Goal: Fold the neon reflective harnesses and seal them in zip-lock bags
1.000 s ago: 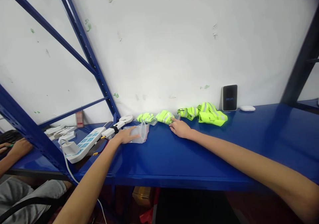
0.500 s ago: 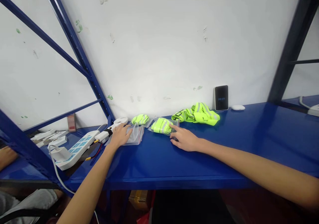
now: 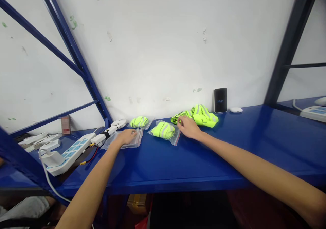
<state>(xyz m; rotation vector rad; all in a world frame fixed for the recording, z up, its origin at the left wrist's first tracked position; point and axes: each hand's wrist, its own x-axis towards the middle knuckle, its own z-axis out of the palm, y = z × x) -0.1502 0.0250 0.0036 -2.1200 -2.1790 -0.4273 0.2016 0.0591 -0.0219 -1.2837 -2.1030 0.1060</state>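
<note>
Loose neon-yellow bundle (image 3: 206, 117) is all crumpled with silvery stripes, back near the wall (image 3: 158, 52). Right hand (image 3: 188, 127)'s curled at its left end; can't tell if it's pinching. Left hand (image 3: 126, 136) lies on flat clear bags (image 3: 139, 139), grip unclear. Decent room toward the blue table (image 3: 203, 161)'s front edge. Two filled bags (image 3: 175, 139) hold neon rolls (image 3: 163, 130).

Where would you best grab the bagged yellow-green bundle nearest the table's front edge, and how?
Probably around the rounded middle of the bagged bundle, through the plastic, coming from above and the right. It bulges up from the table, giving something to close on, whereas the bag's red-lined end looks thin and flat. The right hand is close on that side.
</note>
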